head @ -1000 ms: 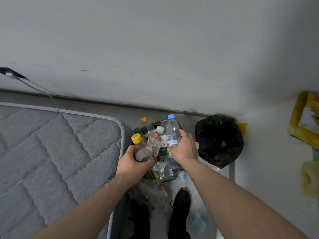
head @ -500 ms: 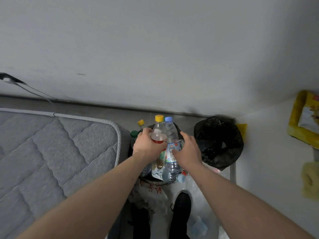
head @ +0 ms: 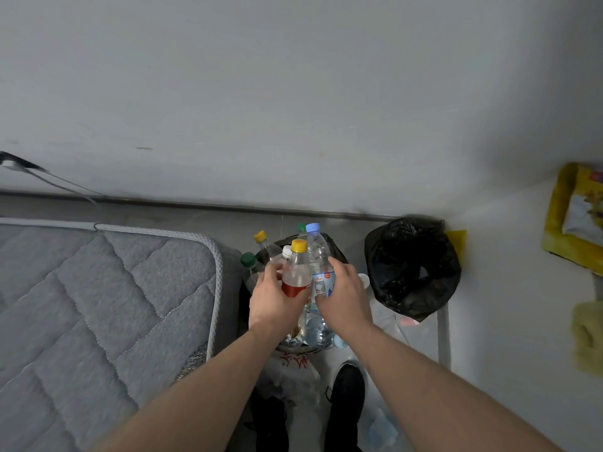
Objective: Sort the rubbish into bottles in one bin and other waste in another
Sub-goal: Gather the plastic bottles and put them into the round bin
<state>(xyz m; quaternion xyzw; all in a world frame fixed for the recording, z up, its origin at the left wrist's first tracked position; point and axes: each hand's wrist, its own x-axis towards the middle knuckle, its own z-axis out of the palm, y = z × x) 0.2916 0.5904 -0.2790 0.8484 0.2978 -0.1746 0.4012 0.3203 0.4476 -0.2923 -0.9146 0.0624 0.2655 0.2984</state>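
Left hand (head: 277, 300) is gripping a red-labelled, yellow-capped bottle (head: 296, 272); right hand (head: 344, 296) is gripping a blue-capped water bottle (head: 318, 256); label print is illegible.

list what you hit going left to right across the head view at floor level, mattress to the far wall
grey mattress → green-capped bottle → left hand with the yellow-capped bottle → right hand on the blue-capped bottle → black bin bag → yellow-framed picture
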